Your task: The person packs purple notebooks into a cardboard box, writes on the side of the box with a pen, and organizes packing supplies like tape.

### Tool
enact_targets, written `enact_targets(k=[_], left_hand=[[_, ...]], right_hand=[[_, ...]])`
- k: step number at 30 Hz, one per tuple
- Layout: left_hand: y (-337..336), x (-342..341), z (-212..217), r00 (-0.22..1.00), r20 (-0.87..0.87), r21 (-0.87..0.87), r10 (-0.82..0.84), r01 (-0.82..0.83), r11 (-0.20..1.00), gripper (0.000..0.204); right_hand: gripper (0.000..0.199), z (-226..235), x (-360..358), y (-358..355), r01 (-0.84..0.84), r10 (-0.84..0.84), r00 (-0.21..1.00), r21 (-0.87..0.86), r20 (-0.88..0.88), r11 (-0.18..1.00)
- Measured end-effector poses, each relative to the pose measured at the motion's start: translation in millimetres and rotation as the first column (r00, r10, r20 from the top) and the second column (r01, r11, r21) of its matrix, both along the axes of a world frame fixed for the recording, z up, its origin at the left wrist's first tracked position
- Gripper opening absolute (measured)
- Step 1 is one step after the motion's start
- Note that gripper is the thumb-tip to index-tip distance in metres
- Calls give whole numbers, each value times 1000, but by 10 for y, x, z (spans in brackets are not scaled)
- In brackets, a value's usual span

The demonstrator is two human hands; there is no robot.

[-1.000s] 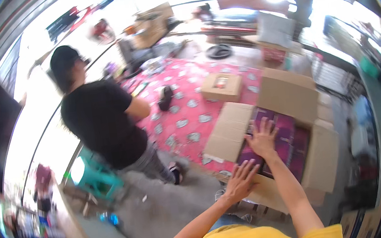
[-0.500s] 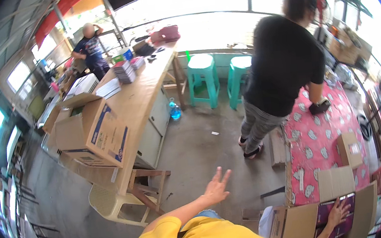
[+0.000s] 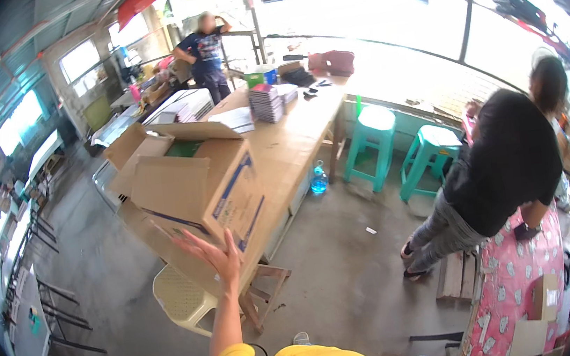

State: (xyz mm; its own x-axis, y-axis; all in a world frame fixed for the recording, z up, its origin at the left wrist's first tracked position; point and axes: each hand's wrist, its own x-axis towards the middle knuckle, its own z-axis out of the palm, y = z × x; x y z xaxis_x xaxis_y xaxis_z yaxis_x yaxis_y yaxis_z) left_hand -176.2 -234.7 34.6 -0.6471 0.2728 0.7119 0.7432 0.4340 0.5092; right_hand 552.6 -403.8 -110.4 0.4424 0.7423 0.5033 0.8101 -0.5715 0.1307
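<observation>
Left hand (image 3: 215, 255) raised with fingers spread wide and palm empty, just short of the lower front corner of the large open brown cardboard box with blue stripes (image 3: 194, 181), gripping nothing; right hand out of view. Box resting near the end of the long cardboard-covered wooden table (image 3: 288, 146), flaps up, with a stack of dark booklets (image 3: 264, 103) farther along the top and a cream plastic stool (image 3: 181, 299) below the table end. Noted beside: two teal plastic stools (image 3: 404, 140), a clear blue-tinted water bottle (image 3: 318, 178) on the floor, a person in a black shirt (image 3: 501, 160) bending at right, another person in a dark shirt (image 3: 204, 50) standing at the far end.
</observation>
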Motion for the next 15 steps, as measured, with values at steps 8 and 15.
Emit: enact_targets(k=[8, 15], left_hand=[[532, -976, 586, 962, -64, -76, -267, 262, 962, 29], [173, -1199, 601, 958, -16, 0, -288, 288, 958, 39]], right_hand=[[59, -1278, -1651, 1410, -783, 164, 187, -47, -969, 620], [75, 259, -4833, 2117, -930, 510, 221, -337, -831, -147]])
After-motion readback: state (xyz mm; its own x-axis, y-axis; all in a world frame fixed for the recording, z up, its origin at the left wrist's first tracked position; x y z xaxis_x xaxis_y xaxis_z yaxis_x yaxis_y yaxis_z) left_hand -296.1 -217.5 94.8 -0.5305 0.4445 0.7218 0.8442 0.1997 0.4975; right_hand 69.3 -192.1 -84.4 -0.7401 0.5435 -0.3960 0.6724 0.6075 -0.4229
